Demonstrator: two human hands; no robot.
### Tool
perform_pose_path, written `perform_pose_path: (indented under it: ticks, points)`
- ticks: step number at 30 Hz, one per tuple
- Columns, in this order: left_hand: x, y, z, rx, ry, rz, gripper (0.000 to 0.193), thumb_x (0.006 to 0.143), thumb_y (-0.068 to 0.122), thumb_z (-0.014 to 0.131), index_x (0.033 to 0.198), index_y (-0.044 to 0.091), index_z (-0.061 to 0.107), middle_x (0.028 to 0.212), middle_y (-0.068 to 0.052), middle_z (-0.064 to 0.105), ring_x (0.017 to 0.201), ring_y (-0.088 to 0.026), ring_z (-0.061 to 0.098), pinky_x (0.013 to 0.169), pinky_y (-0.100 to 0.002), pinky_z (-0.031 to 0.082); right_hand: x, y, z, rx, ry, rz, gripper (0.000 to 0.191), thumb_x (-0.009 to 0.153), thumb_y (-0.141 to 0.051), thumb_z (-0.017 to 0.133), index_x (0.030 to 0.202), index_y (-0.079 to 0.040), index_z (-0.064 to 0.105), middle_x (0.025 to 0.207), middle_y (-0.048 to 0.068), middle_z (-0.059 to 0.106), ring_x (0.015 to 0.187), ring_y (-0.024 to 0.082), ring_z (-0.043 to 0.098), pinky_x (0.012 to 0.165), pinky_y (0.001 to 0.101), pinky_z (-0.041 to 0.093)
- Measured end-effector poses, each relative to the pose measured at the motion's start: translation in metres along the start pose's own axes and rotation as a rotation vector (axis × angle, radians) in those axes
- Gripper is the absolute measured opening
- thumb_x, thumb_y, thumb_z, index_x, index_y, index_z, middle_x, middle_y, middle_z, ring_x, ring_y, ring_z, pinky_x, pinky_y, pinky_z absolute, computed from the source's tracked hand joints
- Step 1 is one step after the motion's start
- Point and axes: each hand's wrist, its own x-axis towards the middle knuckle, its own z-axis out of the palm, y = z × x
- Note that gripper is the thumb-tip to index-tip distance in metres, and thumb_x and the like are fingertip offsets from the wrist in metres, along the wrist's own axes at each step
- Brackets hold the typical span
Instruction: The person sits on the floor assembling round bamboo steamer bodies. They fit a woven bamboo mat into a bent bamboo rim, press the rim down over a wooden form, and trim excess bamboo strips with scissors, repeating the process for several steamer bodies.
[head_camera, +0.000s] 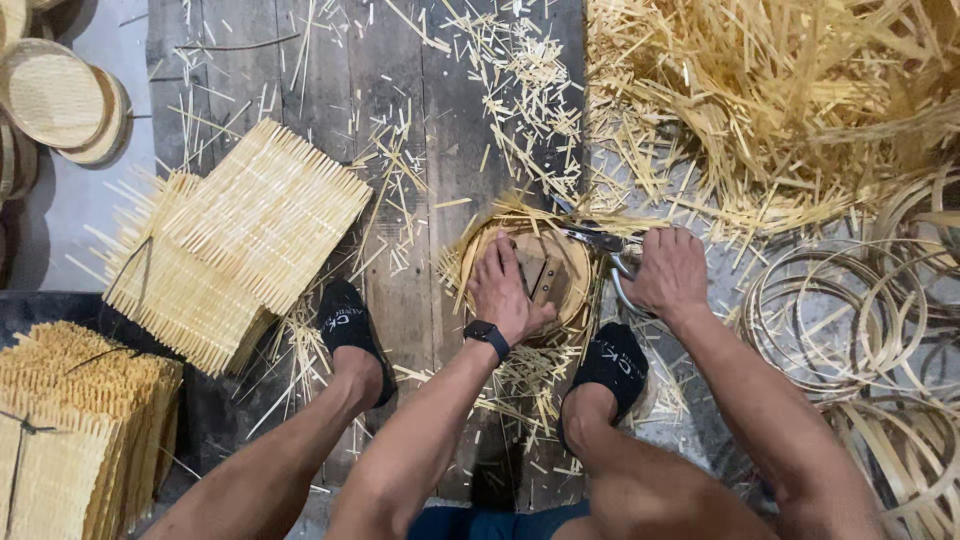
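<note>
My left hand (503, 288) presses flat on a round wooden form (560, 262) that lies over a woven bamboo mat on the plank floor. Bamboo strip ends stick out around the form's edge. My right hand (668, 270) grips the handles of metal shears (600, 241), whose blades reach left along the form's upper rim. A black watch sits on my left wrist. My feet in black socks rest to either side, the right one (613, 365) just below the form, the left one (350, 325) farther left.
Stacks of square woven bamboo mats (245, 230) lie at left, with more (75, 420) at lower left. Finished round trays (55, 95) sit at upper left. A heap of bamboo offcuts (770, 100) fills the upper right, and bamboo hoops (850, 320) lie at right.
</note>
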Motion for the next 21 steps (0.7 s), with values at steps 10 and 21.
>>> perform_pose_path:
  ticks: [10,21]
  points:
    - [0.002,-0.011,-0.004,0.004,-0.028,0.077,0.144,0.049,0.037,0.096,0.156,0.0,0.008,0.152,-0.025,0.031,0.137,-0.046,0.035,0.106,-0.065,0.032,0.007,0.038,0.031,0.128,-0.19,-0.038,0.033,0.09,-0.039,0.064,0.098,-0.007,0.067,0.092,0.014,0.068,0.089,0.03,0.069,0.079,0.0454,0.057]
    - [0.004,-0.01,-0.005,0.029,-0.094,0.112,0.142,0.046,0.036,0.096,0.157,0.001,0.014,0.152,-0.022,0.035,0.135,-0.044,0.038,0.107,-0.061,0.034,-0.007,0.017,-0.008,-0.049,-0.262,-0.03,0.076,0.087,-0.073,0.056,0.115,-0.002,0.062,0.104,0.017,0.063,0.1,0.028,0.062,0.091,0.0433,0.052]
